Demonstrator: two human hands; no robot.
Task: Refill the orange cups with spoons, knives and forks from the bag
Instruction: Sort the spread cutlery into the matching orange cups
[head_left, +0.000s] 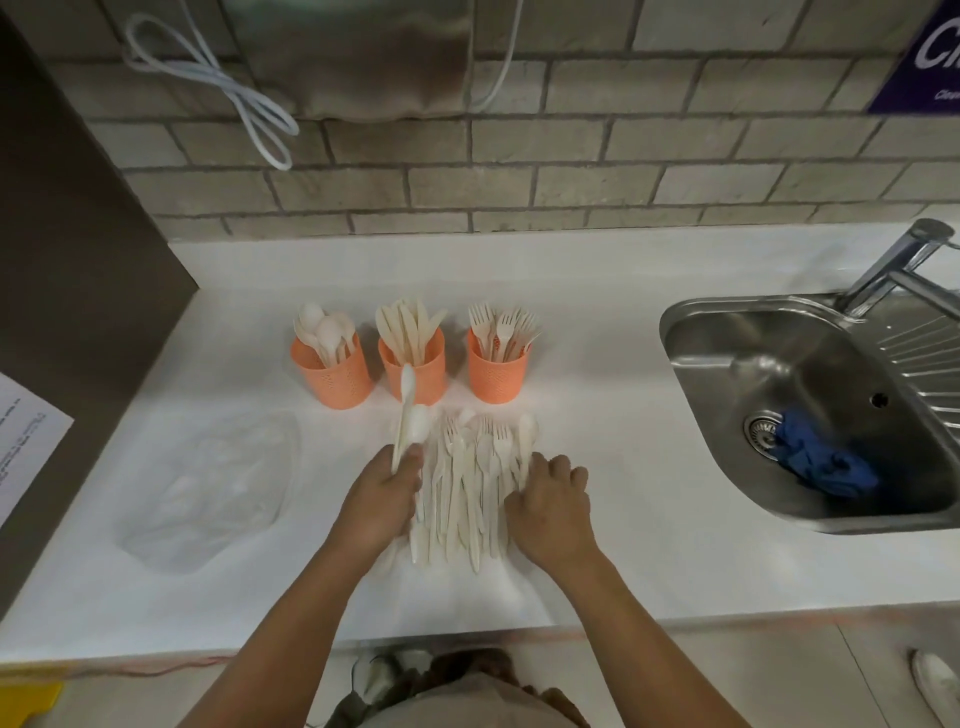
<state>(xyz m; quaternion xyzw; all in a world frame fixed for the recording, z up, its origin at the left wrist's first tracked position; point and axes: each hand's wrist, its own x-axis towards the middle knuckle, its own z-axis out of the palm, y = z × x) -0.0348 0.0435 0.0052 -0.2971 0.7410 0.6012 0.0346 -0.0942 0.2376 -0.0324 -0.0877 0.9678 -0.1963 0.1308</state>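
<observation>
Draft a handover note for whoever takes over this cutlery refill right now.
Left grip holds white plastic spoons upright.
Right grip rests curled on the loose pile of pale plastic cutlery; a pinch is unclear.
Behind it stand orange perforated plastic cups: spoon cup left, knife cup middle, fork cup right.
Clear plastic bag lies left of the pile.
Done: every cup holds some cutlery.
Left: sort the pile into the cups.
</observation>
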